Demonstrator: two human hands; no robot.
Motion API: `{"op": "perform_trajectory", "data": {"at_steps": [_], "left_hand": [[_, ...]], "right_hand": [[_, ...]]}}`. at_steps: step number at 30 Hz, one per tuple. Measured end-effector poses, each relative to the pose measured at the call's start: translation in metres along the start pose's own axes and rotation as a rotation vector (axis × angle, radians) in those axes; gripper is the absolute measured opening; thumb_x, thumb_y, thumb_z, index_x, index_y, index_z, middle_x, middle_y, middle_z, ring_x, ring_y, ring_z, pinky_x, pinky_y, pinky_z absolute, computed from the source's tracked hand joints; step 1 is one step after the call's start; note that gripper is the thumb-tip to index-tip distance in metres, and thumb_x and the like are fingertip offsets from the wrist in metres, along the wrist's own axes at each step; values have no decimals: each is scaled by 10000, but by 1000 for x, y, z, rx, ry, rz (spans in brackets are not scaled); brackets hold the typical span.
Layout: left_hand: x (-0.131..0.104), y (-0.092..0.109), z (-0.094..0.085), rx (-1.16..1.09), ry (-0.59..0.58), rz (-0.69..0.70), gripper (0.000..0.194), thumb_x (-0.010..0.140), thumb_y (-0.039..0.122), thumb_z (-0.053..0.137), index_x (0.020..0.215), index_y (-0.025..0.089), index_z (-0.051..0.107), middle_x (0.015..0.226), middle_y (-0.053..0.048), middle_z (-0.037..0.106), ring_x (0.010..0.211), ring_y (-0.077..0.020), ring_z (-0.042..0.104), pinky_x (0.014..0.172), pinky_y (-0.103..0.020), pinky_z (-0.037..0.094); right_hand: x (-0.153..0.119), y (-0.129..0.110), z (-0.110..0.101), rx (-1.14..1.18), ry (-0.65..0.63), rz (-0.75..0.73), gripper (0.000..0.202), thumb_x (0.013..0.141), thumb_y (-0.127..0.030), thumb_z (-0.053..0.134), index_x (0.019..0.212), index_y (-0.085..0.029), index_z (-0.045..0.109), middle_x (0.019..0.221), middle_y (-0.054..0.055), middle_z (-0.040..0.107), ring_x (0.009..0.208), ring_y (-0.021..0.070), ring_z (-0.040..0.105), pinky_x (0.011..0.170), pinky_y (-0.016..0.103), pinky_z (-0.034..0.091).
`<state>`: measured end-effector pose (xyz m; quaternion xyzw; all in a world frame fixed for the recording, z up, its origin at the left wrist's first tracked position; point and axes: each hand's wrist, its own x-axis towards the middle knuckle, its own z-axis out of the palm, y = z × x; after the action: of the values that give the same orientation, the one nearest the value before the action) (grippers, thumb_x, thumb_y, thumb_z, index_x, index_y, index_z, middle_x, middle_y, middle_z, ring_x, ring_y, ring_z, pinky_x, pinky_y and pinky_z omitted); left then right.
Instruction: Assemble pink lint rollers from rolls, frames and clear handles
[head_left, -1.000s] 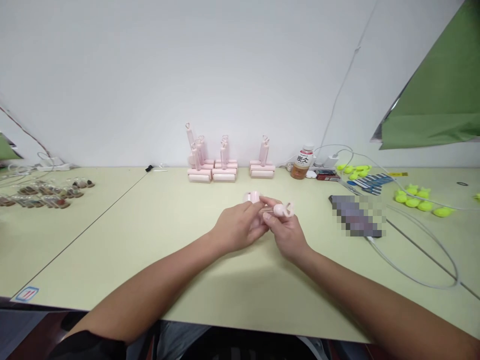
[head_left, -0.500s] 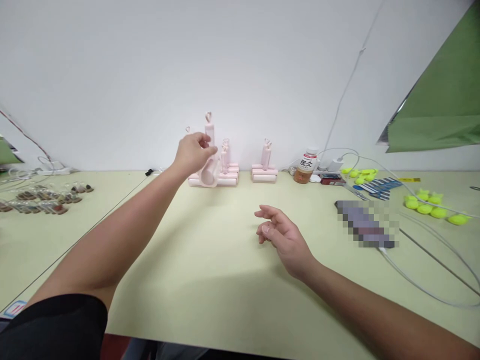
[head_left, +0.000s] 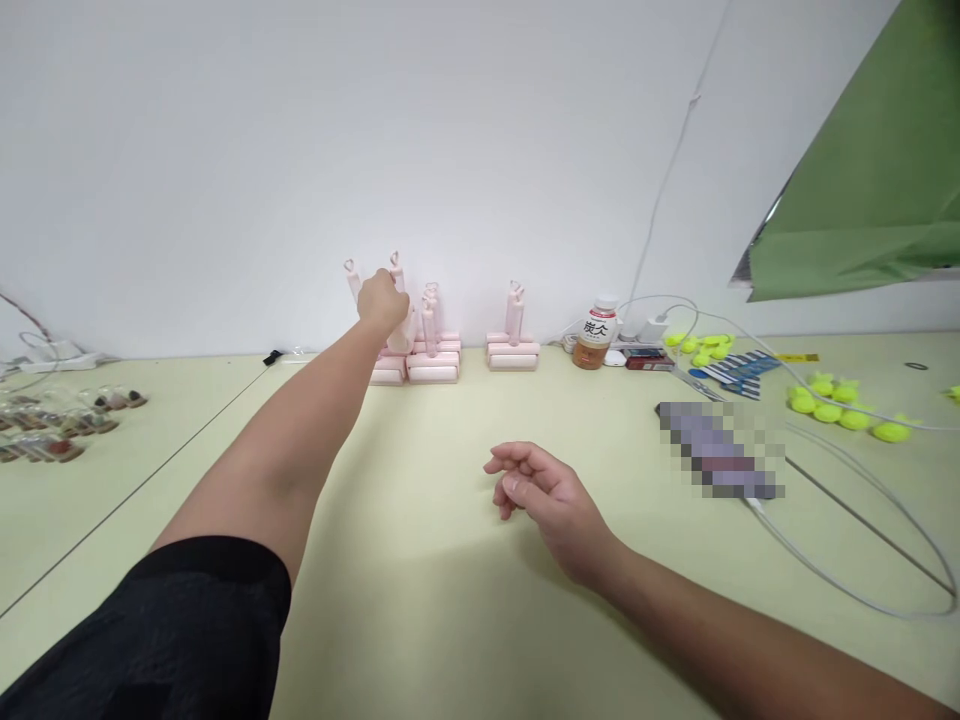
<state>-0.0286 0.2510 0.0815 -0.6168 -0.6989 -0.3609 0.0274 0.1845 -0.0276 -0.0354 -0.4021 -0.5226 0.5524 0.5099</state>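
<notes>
Gripping a pink roller [head_left: 397,273] by its handle with the left hand [head_left: 381,303], seemingly, while hiding most fingers from view. Holding it near the wall, within the left cluster of pink rollers [head_left: 433,372]; not showing clearly whether touching the table [head_left: 450,560]. Holding nothing in the right hand [head_left: 544,495], bending its parted fingers loosely over the tabletop, well apart from the rollers.

Judging by looks, probably weighing little, feeling stiff like moulded plastic, and offering a smooth, slightly slippery surface without seeming very fragile. Likely best suiting a wrap around the slim handle, just below the loop at its top; possibly turning or smudging under a grasp on the wide roll below.

Seeing, farther right, another small group of rollers [head_left: 513,350], then a bottle [head_left: 593,345], a blurred-out dark device [head_left: 697,450] and yellow-green pieces [head_left: 826,405].
</notes>
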Motion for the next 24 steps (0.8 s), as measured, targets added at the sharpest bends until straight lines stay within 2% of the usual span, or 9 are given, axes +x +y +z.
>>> {"op": "perform_trajectory", "data": {"at_steps": [6, 10, 14, 17, 18, 19, 21, 23, 24], "left_hand": [[11, -1, 21, 15, -2, -15, 338, 789, 143, 613, 1119, 169, 547, 1145, -152, 643, 1082, -298, 601, 864, -384, 463], [10, -2, 29, -32, -25, -103, 431, 774, 144, 632, 1191, 157, 524, 1201, -166, 639, 1128, -301, 596, 882, -378, 470], [5, 2, 22, -68, -37, -135, 487, 772, 136, 630, 1245, 130, 513, 1188, -197, 644, 1105, -328, 622, 855, -393, 492], [-3, 7, 7, -96, -10, -108, 539, 793, 140, 596, 1319, 118, 480, 1203, -203, 641, 1116, -342, 620, 885, -415, 487], [-8, 9, 1, -109, 4, -86, 569, 804, 153, 586, 1357, 121, 453, 1225, -198, 635, 1134, -338, 612, 903, -417, 482], [-16, 11, -6, -137, 30, -47, 594, 815, 169, 575, 1389, 116, 430, 1246, -196, 629, 1157, -338, 600, 927, -424, 472], [-40, 13, -18, -166, 53, 38, 594, 836, 212, 562, 1411, 155, 426, 1291, -149, 622, 1195, -301, 583, 983, -397, 450], [-77, 11, -25, -237, 34, 200, 543, 842, 238, 549, 1376, 170, 481, 1281, -111, 640, 1182, -277, 594, 997, -385, 444], [-100, 9, -27, -263, -19, 260, 490, 844, 250, 541, 1329, 181, 533, 1239, -92, 666, 1125, -265, 625, 970, -376, 461]], "right_hand": [[1, 3, 1, 15, -54, 90, 245, 800, -257, 618, 1037, -204, 652, 1015, 62, 637, 728, 138, 579, 662, 323, 504], [2, 4, 1, 4, -81, 117, 257, 785, -258, 617, 1034, -204, 650, 1008, 59, 635, 732, 140, 581, 658, 319, 497], [13, 5, -6, -93, -66, 129, 256, 778, -280, 607, 1017, -196, 645, 1024, 63, 639, 739, 146, 589, 667, 319, 498], [37, 8, -19, -331, -3, 123, 282, 801, -312, 572, 1041, -187, 651, 901, 39, 644, 694, 149, 586, 711, 338, 503], [50, 8, -26, -449, 31, 112, 309, 813, -326, 555, 1071, -186, 652, 833, 28, 637, 688, 161, 591, 723, 346, 504], [64, 8, -34, -582, 50, 79, 343, 830, -331, 540, 1123, -191, 649, 852, 34, 648, 727, 176, 609, 746, 351, 507], [97, 6, -50, -919, 155, -45, 389, 843, -317, 527, 1198, -208, 644, 1074, 74, 658, 916, 207, 633, 845, 353, 503], [132, -1, -67, -1019, 220, -83, 471, 836, -298, 552, 1292, -195, 609, 1339, 129, 548, 1197, 271, 533, 1019, 394, 412], [149, -4, -74, -1057, 243, -86, 516, 837, -302, 558, 1340, -191, 581, 1415, 146, 484, 1295, 309, 451, 1073, 426, 354]]}}
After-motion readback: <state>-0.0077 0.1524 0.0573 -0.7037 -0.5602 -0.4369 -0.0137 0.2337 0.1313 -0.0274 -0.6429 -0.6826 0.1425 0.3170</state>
